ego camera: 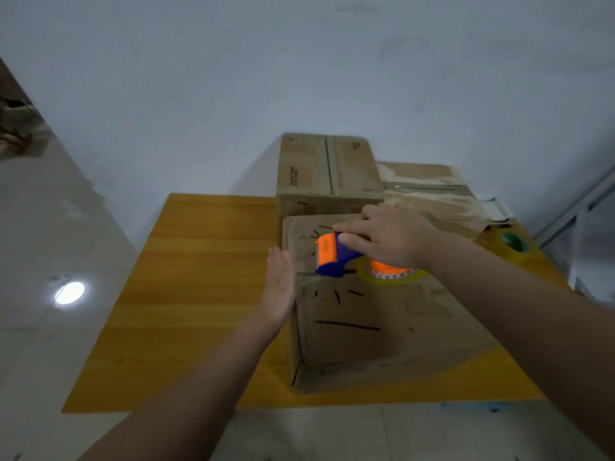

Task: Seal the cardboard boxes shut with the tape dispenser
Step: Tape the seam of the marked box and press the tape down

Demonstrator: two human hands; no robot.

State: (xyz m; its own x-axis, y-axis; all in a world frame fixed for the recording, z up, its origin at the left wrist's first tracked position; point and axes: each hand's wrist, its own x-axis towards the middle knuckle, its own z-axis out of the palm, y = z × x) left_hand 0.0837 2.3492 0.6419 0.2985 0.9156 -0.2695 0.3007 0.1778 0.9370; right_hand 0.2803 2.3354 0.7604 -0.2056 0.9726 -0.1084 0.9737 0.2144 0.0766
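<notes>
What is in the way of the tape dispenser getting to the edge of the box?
Nothing visible lies on the box top between the tape dispenser, gripped by the right hand, and the left edge of the near box. The left hand is held flat at that side, just past the edge.

A plain pale blue-grey wall (299,61), faintly smudged, fills the upper view; it meets a glossy floor (43,234) of large light-grey tiles at the left. A bright round patch of reflected light (69,293) shines on the tiles, left of a table (199,277) with a yellow-orange wood-grain top; a grey metal frame (574,212) slants up at the right edge; a dark shape (13,124) at far left is too blurred to tell.
</notes>
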